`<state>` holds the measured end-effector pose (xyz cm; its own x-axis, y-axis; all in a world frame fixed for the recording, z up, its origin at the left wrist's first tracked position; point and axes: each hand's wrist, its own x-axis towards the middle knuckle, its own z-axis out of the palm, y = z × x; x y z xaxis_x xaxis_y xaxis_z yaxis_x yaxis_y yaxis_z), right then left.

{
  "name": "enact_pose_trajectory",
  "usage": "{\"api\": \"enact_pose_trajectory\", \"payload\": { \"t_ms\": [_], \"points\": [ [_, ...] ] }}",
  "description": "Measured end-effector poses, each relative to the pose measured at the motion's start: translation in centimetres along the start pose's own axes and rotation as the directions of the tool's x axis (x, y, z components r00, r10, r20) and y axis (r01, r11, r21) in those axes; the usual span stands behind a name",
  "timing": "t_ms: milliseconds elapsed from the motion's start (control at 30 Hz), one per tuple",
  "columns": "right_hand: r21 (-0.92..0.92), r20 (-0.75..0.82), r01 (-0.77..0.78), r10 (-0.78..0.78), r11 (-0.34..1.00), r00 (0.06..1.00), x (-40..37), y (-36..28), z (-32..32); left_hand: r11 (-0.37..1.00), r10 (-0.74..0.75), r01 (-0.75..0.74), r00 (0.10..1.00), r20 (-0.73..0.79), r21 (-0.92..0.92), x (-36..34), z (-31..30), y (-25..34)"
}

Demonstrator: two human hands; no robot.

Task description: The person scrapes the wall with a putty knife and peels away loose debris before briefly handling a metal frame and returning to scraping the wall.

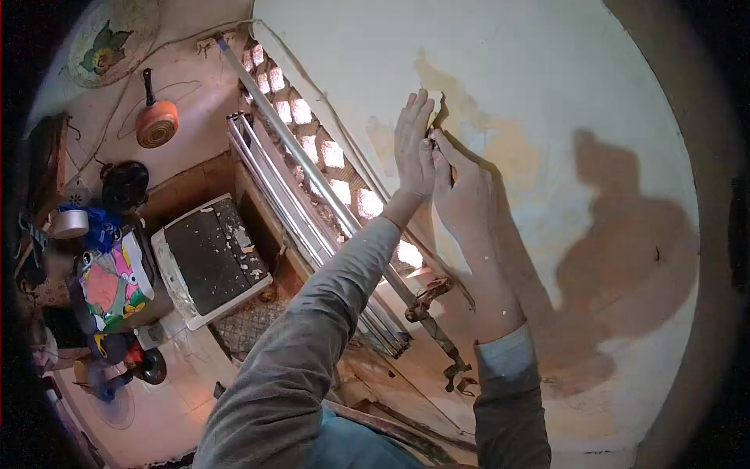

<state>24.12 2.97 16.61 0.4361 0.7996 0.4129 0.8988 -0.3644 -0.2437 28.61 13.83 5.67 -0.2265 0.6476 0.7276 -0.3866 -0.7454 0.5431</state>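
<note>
My left hand (414,152) is laid against the pale wall (531,62), fingers stretched out and close together, pointing up. Right beside it my right hand (467,191) is closed, its thumb and forefinger pinched at the left hand's thumb tip. A small dark bit shows at those fingertips, but I cannot tell what it is. Around the hands the wall has a yellowish patch (512,144) of worn, stained paint. Just above the fingertips runs a dark, ragged mark (440,108), partly hidden by the hands.
A long metal pole (293,141) slants beside a lattice opening (332,154). Metal rails (293,227) lean below it. To the left are an orange pan (158,123) on the wall, a dark-topped white appliance (211,254) and a colourful bag (117,285). A rusty pipe fitting (426,305) juts below my hands.
</note>
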Motion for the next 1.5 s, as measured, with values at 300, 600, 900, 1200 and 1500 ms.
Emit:
{"api": "enact_pose_trajectory", "payload": {
  "t_ms": [300, 600, 900, 1200, 1500],
  "points": [
    [-0.002, -0.010, -0.001, 0.001, 1.000, 1.000, 0.6, -0.1, 0.4, 0.998, -0.042, 0.042, 0.999, -0.004, -0.037, 0.1, 0.1, 0.0],
    [-0.133, -0.078, 0.136, -0.148, 0.982, 0.986, -0.9, -0.2, -0.6, 0.999, -0.034, 0.034, 0.999, -0.023, -0.001, 0.0, -0.3, 0.0],
    [0.067, -0.058, 0.091, -0.087, 0.994, 0.994, 1.5, 0.6, 0.5, 0.999, -0.004, 0.006, 0.999, -0.043, 0.046, -0.2, -0.1, -0.2],
    [0.040, -0.046, 0.104, -0.102, 0.994, 0.994, 0.9, -0.9, -0.1, 1.000, -0.022, 0.023, 0.999, -0.034, 0.016, -0.2, -0.2, -0.2],
    [0.033, -0.060, 0.118, -0.116, 0.993, 0.992, 1.6, -0.4, 0.7, 0.996, -0.045, 0.047, 0.999, -0.021, 0.081, -0.4, -0.1, -0.1]
  ]
}}
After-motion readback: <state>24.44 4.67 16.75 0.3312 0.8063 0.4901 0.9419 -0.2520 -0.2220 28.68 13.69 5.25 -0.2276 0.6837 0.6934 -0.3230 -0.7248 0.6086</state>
